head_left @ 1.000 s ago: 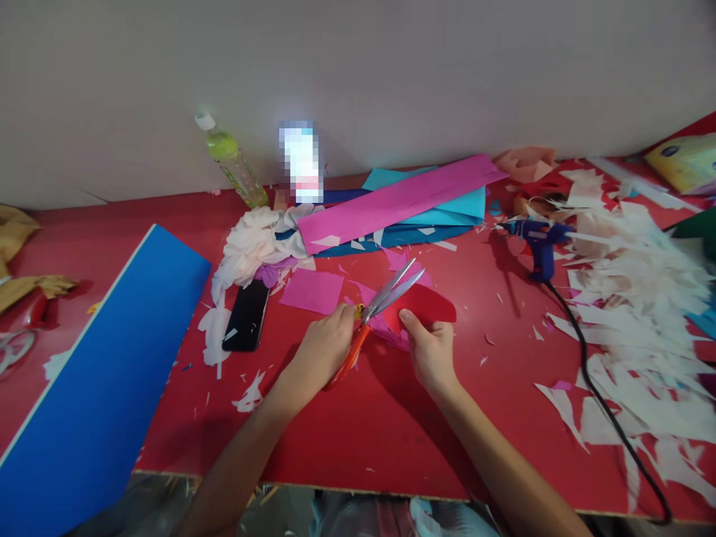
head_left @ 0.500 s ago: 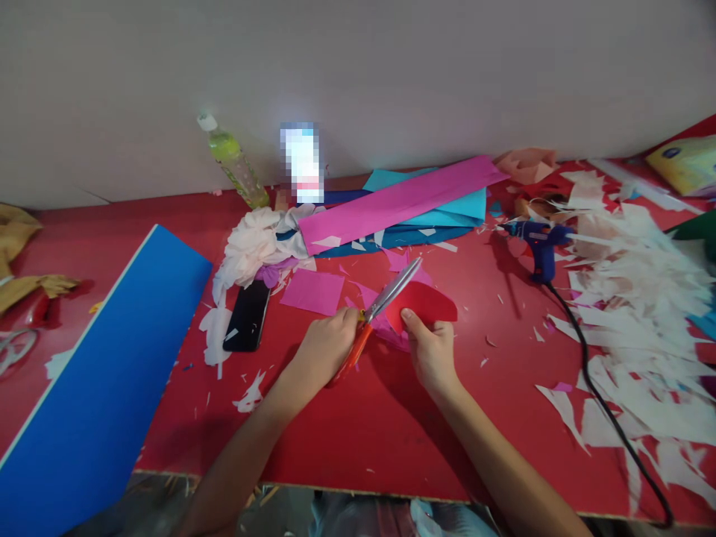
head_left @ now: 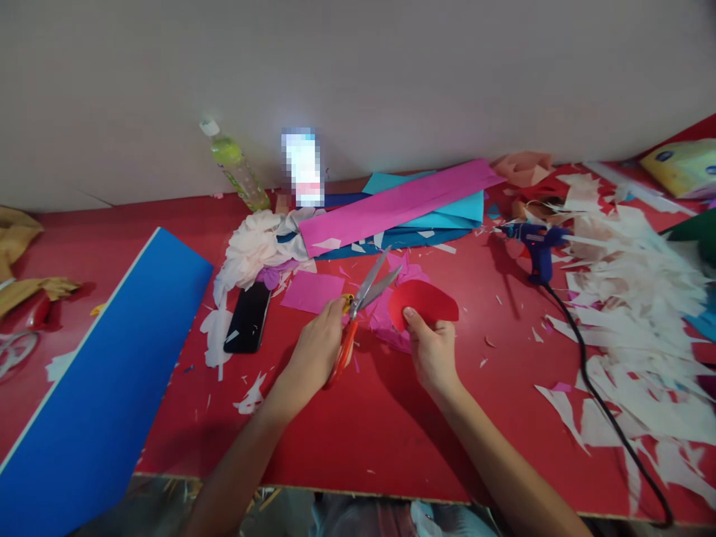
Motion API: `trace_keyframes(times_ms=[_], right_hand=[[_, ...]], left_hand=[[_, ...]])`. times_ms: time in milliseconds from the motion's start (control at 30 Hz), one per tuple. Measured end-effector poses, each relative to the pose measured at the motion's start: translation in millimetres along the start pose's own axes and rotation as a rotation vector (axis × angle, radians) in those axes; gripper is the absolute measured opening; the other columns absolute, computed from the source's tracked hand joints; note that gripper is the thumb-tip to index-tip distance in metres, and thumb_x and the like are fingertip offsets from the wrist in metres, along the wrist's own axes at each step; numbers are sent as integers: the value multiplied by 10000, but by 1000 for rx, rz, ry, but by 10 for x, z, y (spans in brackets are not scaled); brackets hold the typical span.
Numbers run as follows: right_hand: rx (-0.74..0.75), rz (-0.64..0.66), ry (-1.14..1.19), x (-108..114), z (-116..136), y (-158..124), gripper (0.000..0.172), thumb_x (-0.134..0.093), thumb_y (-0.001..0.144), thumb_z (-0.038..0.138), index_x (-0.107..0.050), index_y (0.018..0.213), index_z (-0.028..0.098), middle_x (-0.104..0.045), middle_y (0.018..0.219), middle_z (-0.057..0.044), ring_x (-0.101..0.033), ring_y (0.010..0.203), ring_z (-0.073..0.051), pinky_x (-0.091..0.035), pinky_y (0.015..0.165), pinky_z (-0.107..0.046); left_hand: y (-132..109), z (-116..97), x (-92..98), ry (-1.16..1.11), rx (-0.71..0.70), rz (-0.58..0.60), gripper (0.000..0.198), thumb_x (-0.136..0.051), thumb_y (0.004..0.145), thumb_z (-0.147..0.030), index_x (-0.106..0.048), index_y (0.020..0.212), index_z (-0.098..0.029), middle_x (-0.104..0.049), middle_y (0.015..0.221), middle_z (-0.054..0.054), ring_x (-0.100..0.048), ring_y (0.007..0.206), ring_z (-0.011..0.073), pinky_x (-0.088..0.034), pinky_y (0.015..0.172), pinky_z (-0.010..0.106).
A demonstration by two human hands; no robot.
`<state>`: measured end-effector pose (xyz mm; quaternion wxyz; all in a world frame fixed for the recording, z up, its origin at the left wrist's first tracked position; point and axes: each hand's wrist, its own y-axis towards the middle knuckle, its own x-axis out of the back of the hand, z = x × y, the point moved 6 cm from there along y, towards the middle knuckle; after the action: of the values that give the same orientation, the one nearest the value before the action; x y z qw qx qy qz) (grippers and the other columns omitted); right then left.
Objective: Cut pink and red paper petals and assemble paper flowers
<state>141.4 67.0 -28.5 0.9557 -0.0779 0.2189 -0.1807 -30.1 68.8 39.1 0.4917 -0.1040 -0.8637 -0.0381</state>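
My left hand (head_left: 316,349) grips the orange handles of a pair of scissors (head_left: 361,302); the blades are parted and point up and to the right, clear of the paper. My right hand (head_left: 430,352) pinches a rounded piece of red paper (head_left: 424,302) by its lower edge, just right of the blades. Pink paper scraps (head_left: 385,317) lie under and between the two hands on the red table (head_left: 358,425).
A black phone (head_left: 247,315), a pink square (head_left: 312,291) and a white crumpled paper wad (head_left: 251,242) lie left of the hands. Behind are pink and teal sheets (head_left: 403,203), a bottle (head_left: 235,165) and a blue glue gun (head_left: 534,242) with cord. White shreds (head_left: 632,298) cover the right; a blue board (head_left: 95,380) lies left.
The scissors' blades closed along the red paper's left edge, then swung left off it and opened again. The red piece now sits free of the blades in my right hand.
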Motion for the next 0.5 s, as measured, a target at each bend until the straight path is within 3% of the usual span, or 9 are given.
trace_keyframes(times_ms=[133, 233, 333, 500], right_hand=[[-23, -49, 25, -15, 17, -15, 330, -738, 633, 335, -458, 558, 179, -426, 523, 62, -384, 467, -63, -346, 467, -210], [-53, -59, 18, -56, 15, -56, 322, -737, 625, 340, -471, 556, 172, -441, 526, 56, -387, 466, -64, -344, 462, -211], [-54, -56, -5, -101, 25, -108, 339, -727, 638, 341, -455, 538, 165, -416, 520, 58, -360, 467, -57, -324, 454, -206], [-35, -34, -64, -139, 8, -164, 357, -711, 662, 361, -441, 534, 164, -384, 510, 66, -324, 466, -55, -296, 443, -205]], left_hand=[[-20, 10, -16, -128, 94, -54, 226, -418, 818, -215, -524, 1008, -156, -612, 863, 75, -602, 790, 207, -460, 707, 328], [24, -41, -81, -447, 175, -97, 203, -472, 820, -329, -530, 928, -167, -593, 754, 24, -582, 679, 155, -456, 649, 275], [93, -106, -187, -720, 197, -130, 182, -524, 777, -302, -520, 903, -171, -586, 757, 9, -580, 687, 136, -462, 654, 252], [163, -108, -327, -745, 146, -165, 111, -543, 750, -250, -518, 841, -190, -575, 758, -4, -570, 683, 129, -464, 655, 247]])
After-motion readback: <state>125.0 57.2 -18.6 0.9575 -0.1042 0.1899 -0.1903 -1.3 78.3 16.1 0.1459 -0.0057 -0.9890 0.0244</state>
